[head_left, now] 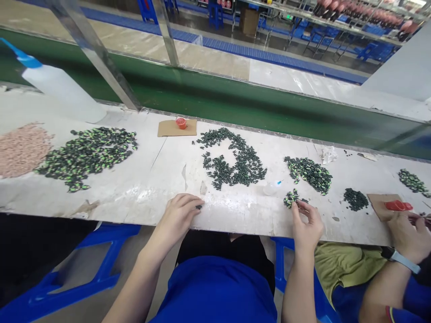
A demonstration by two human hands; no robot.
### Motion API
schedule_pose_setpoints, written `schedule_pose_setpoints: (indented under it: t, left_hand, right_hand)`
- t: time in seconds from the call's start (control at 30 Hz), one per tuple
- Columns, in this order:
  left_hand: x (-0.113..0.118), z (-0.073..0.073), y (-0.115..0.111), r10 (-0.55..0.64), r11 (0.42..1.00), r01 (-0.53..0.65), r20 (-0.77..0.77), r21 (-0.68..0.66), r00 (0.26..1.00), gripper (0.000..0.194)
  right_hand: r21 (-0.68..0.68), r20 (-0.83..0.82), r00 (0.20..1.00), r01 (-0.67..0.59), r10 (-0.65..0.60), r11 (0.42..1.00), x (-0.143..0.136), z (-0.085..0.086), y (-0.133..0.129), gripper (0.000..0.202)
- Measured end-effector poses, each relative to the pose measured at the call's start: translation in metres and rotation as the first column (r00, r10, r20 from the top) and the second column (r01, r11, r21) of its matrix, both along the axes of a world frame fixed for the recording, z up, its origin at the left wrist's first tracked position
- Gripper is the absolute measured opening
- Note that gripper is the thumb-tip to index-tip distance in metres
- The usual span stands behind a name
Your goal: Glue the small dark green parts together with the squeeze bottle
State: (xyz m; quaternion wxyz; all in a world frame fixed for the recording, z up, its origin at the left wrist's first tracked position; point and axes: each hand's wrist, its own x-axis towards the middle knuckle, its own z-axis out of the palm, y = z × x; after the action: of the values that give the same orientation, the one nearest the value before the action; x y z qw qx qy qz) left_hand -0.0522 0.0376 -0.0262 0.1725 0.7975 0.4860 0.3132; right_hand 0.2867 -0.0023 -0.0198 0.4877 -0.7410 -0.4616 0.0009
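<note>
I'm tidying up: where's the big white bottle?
In the head view, the big white bottle is on the table's left part, behind the leftmost green-and-black pile and just left of the nearest metal post.

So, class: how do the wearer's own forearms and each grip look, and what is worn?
The left grip and right grip are ungloved human hands. Both forearms are bare, without visible watch or bracelet. The shirt is bright blue.

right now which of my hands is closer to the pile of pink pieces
Left: your left hand is to the right of the pink pile; your right hand is much farther to the right.
</note>
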Motion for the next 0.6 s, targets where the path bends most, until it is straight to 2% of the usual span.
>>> schedule_pose_setpoints:
  t: [0.13, 0.27, 0.33, 0.43, 0.5, 0.6]
  left_hand:
    - [0.001, -0.001, 0.001, -0.045, 0.999, 0.044, 0.040, 0.028, 0.998, 0.023]
    - [0.021, 0.012, 0.002, -0.137, 0.990, 0.135, 0.118, 0.027, 0.983, 0.022]
    - [0.038, 0.014, 0.003, -0.185, 0.983, 0.181, 0.142, 0.040, 0.972, 0.019]
    - [0.067, 0.006, 0.009, -0.231, 0.973, 0.224, 0.153, 0.059, 0.961, 0.015]
    - [0.082, -0.003, 0.013, -0.206, 0.978, 0.201, 0.145, 0.050, 0.968, 0.013]
    - [0.094, -0.013, 0.018, -0.128, 0.991, 0.124, 0.136, 0.040, 0.982, 0.013]
  right_hand:
    - [-0.012, 0.229, 0.969, -0.096, 0.096, 0.995, -0.004, 0.001, 0.013, 0.038]
    - [-0.149, 0.282, 0.937, -0.170, 0.207, 0.974, -0.021, -0.008, 0.029, 0.049]
    - [-0.183, 0.263, 0.938, -0.182, 0.226, 0.966, -0.026, -0.012, 0.037, 0.047]
    - [-0.176, 0.202, 0.941, -0.236, 0.270, 0.956, -0.031, -0.011, 0.045, 0.035]
    - [-0.147, 0.116, 0.934, -0.319, 0.337, 0.936, -0.034, -0.006, 0.045, 0.029]
    - [-0.103, -0.122, 0.901, -0.428, 0.416, 0.898, -0.040, 0.004, 0.036, 0.029]
